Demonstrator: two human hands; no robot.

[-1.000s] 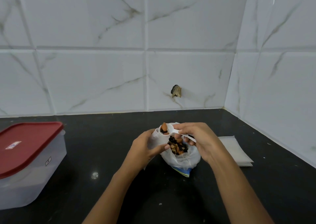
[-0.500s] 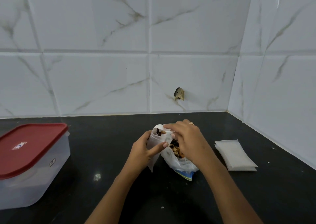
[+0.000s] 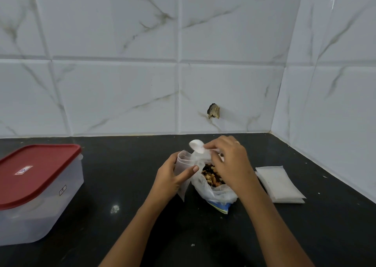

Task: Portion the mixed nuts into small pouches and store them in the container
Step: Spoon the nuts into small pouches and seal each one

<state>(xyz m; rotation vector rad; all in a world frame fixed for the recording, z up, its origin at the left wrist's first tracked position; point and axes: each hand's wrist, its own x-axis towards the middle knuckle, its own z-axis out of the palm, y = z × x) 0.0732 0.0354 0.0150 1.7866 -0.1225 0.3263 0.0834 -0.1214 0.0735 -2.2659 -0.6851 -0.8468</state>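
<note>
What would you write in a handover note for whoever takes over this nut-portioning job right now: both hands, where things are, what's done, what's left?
Left hand holds a small pouch open. Right hand pinches a white spoon, its bowl looking empty, over the pouch mouth.
The open bag of mixed nuts sits on the counter between the hands; spare pouches lie to the right; the lidded container stands to the left.
Done: no filled pouch shows.
Left: fill, close and store the pouches.

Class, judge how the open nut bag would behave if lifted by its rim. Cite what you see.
Probably floppy: the nut bag is thin, crumpled film, slumped on the counter. Likely bottom-heavy, since nuts fill its lower part. Its mouth gapes open, so tipping it could spill them.
</note>
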